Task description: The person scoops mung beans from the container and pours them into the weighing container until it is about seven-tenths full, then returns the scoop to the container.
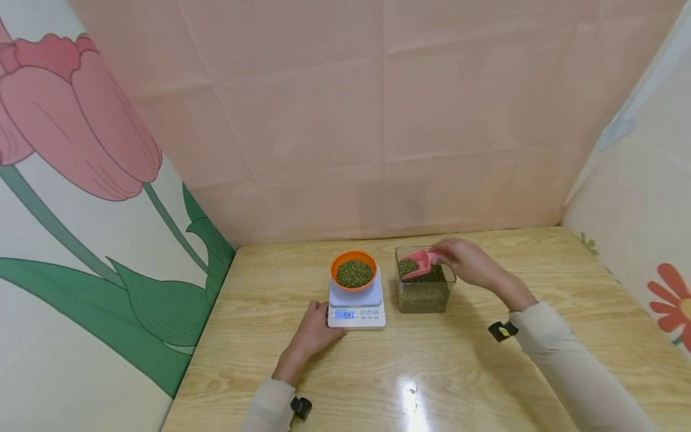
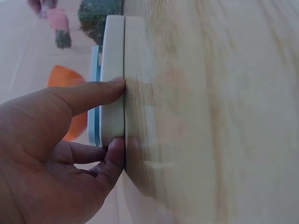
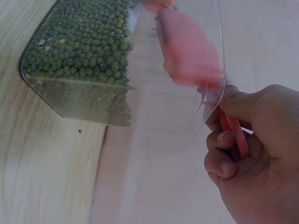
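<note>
My left hand (image 1: 315, 330) grips the front left corner of a white kitchen scale (image 1: 356, 299); in the left wrist view its thumb lies on the front face and its fingers bend at the side. On the scale's platform sits an orange bowl (image 1: 353, 254) holding green mung beans (image 1: 354, 274). My right hand (image 1: 465, 262) holds a pink scoop (image 1: 423, 264) by its handle. The scoop carries beans and is held over the mouth of a clear square container (image 1: 423, 303) partly filled with mung beans (image 3: 88, 42).
The wooden table (image 1: 259, 288) meets a pink-covered wall (image 1: 302, 150) just behind the scale and container. A single loose bean (image 3: 80, 131) lies beside the container. Painted flowers (image 1: 81, 108) decorate the side walls.
</note>
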Demonstrator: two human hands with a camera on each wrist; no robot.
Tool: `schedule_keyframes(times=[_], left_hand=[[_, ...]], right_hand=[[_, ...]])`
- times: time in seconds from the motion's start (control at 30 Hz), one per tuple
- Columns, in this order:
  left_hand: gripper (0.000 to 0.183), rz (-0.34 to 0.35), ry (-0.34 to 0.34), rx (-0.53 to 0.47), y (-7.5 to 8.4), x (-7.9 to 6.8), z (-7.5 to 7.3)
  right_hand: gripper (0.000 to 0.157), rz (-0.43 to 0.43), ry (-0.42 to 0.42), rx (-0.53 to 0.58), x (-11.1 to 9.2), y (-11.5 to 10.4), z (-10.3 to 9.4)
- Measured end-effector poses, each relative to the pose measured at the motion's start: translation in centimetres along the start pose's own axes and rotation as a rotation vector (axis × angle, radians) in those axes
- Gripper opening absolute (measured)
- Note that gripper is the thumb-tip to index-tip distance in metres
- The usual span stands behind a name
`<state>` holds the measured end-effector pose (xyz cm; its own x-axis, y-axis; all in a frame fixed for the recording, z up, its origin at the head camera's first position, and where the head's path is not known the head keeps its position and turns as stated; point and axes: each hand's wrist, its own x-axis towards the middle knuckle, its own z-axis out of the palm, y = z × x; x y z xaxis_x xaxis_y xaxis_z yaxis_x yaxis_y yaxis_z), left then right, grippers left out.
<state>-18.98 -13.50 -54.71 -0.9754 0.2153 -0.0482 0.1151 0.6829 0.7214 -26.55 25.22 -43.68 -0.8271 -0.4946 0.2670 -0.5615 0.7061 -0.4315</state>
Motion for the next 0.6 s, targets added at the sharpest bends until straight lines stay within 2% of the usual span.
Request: schedule_keyframes(times=[0.33, 0.6], left_hand=[[0.067, -0.005, -0.004, -0.001, 0.0, 0.0, 0.0], [0.069, -0.013, -0.007, -0.007, 0.1, 0.0, 0.0]], right_hand=[[0.021, -0.015, 0.073, 0.011, -0.5, 0.9, 0.0], [0.020, 0.003, 0.092, 0.040, -0.6, 1.2, -0.3]])
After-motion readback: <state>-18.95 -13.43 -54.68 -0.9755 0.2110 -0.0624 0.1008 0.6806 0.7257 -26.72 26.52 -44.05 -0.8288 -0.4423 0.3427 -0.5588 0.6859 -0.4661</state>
